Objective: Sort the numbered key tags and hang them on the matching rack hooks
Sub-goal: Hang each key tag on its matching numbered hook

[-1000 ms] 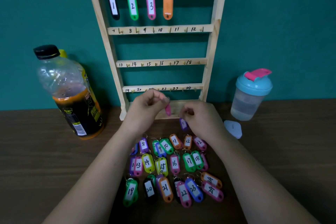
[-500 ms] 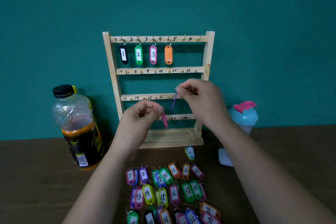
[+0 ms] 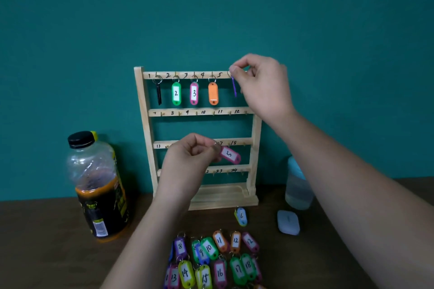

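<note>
A wooden rack (image 3: 256, 138) with numbered hook rows stands against the teal wall. On its top row hang a black tag (image 3: 159, 94), a green tag 2 (image 3: 176, 93), a pink tag 3 (image 3: 194, 93) and an orange tag (image 3: 213, 94). My right hand (image 3: 260, 84) pinches the ring of a purple tag (image 3: 234, 87), seen edge-on, at the hook beside the number 5. My left hand (image 3: 187, 159) holds a pink tag (image 3: 230, 154) in front of the third row. Several numbered tags (image 3: 211, 258) lie on the table, with a blue tag 6 (image 3: 241, 216) apart.
A bottle (image 3: 96, 183) with dark liquid and a black cap stands left of the rack. A blue-lidded shaker cup (image 3: 297, 190) is at the right, partly behind my right arm. A small pale case (image 3: 288, 222) lies in front of it on the brown table.
My right hand has risen with the purple tag from the third row to the top row's hook by 5. My left hand stays low, and its pink tag now shows its label.
</note>
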`<state>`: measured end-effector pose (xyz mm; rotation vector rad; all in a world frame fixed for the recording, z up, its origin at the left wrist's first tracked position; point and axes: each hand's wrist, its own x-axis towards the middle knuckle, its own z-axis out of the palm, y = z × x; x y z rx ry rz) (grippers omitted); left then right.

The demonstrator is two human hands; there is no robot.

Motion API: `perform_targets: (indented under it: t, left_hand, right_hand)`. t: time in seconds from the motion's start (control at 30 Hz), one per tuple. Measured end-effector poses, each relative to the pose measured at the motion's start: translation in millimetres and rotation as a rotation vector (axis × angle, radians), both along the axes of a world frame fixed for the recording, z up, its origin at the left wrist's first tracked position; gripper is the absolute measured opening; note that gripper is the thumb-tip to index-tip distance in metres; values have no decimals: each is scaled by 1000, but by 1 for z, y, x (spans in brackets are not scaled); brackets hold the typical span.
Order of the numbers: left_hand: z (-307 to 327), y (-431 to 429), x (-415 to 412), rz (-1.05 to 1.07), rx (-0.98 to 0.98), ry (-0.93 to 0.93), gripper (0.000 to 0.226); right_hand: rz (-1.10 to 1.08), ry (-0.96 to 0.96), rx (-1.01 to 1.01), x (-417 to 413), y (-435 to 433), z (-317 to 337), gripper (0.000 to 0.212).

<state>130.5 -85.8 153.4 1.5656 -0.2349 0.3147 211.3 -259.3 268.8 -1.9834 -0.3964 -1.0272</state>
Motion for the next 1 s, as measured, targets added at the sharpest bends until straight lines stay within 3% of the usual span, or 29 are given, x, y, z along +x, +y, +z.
perform_targets:
  t: [0.37, 0.53, 0.77, 1.0]
  left_hand:
    - [7, 12, 0, 7, 159, -64, 3]
    - [7, 14, 2, 6, 187, -68, 2]
    - [23, 14, 9, 20, 266, -121, 5]
    - [70, 6, 36, 103, 392, -246, 4]
  right_hand:
    - [-41, 162, -61, 6, 2, 15, 23]
    - [-13, 222, 50, 12, -1, 18, 18]
    - [-92, 236, -113, 6, -4, 14, 21]
    - [-70, 178, -94, -5, -2, 2, 17]
